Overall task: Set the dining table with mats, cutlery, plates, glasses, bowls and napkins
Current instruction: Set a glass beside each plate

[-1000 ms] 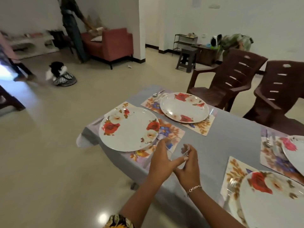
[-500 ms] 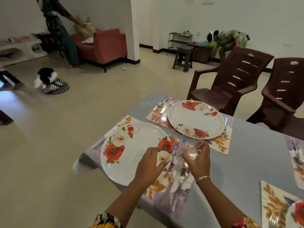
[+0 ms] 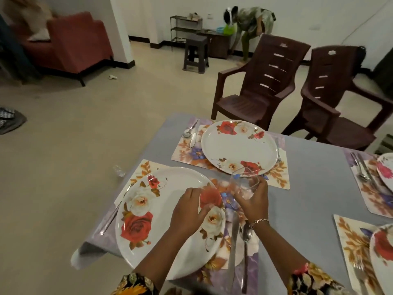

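Clear glass [image 3: 244, 184] sits in the right hand [image 3: 253, 201], fingers wrapped round it, over the near mat [image 3: 146, 167] just past the knife [image 3: 232, 241] & spoon [image 3: 245, 237]. Left hand [image 3: 189, 211] is curled at the near plate [image 3: 176, 184] rim; can't tell if it holds anything. Step looks like glasses; next prob. needs it stood upright beyond the knife tip.

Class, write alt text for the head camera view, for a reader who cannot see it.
A person's right hand holds a clear glass just above the nearest floral mat, the left hand over the right rim of its plate. A knife and spoon lie right of that plate; a second plate and two brown chairs stand beyond.
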Demonstrator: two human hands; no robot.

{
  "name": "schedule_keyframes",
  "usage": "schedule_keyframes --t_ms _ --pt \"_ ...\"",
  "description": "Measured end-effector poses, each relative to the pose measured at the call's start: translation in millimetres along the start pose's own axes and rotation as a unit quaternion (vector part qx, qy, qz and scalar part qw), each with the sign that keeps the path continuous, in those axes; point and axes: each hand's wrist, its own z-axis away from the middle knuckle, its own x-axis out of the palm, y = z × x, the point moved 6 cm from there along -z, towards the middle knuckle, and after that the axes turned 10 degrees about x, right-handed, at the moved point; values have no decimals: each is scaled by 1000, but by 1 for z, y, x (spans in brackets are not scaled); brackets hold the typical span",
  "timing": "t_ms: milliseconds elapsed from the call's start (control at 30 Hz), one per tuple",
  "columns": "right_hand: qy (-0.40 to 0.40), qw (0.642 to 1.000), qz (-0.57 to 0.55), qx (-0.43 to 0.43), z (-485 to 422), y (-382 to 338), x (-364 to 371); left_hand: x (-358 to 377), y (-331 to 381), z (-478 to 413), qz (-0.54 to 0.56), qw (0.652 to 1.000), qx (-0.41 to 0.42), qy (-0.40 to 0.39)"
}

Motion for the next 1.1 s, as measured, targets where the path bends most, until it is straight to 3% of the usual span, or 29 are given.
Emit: schedule_keyframes --t_ms 467,667,900,1100 --pt "88 994 4 60 12 3 14 -5 -24 -18 21 993 88 -73" --pt "86 992 24 93 21 8 13 -3 -24 -18 28 987 125 -93" --pt "126 983 81 106 74 17 -24 12 -7 -9 47 977 182 -98" --pt "175 968 155 91 126 45 -83 43 50 12 95 959 243 -113"
